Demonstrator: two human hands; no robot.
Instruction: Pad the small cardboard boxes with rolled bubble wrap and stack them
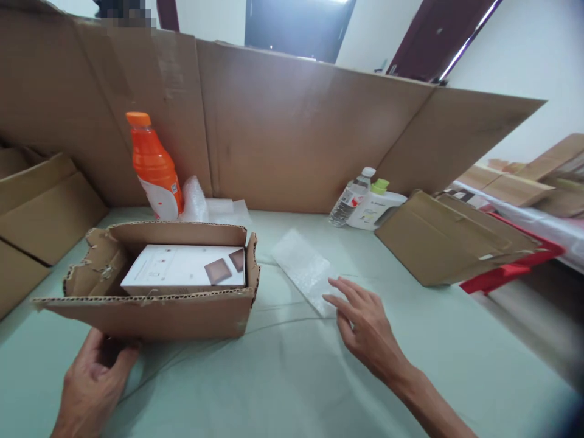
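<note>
An open cardboard box (182, 316) with torn upper edges stands on the left part of the table. Inside it lies a white printed box (176, 264) with two brown squares pictured on its top. My left hand (93, 380) is at the lower front of the cardboard box, thumb and fingers apart; some fingertips are hidden under the front flap. My right hand (365, 322) is open, fingers spread over the near end of a flat bubble wrap sheet (298, 261). Whether its fingertips touch the sheet I cannot tell.
Behind the box stand an orange bottle (155, 164) and more bubble wrap (195, 201). A clear water bottle (351, 201) leans by a white jug (378, 210). Cardboard boxes (447, 237) flank both sides, and a tall cardboard screen (296, 128) closes off the back.
</note>
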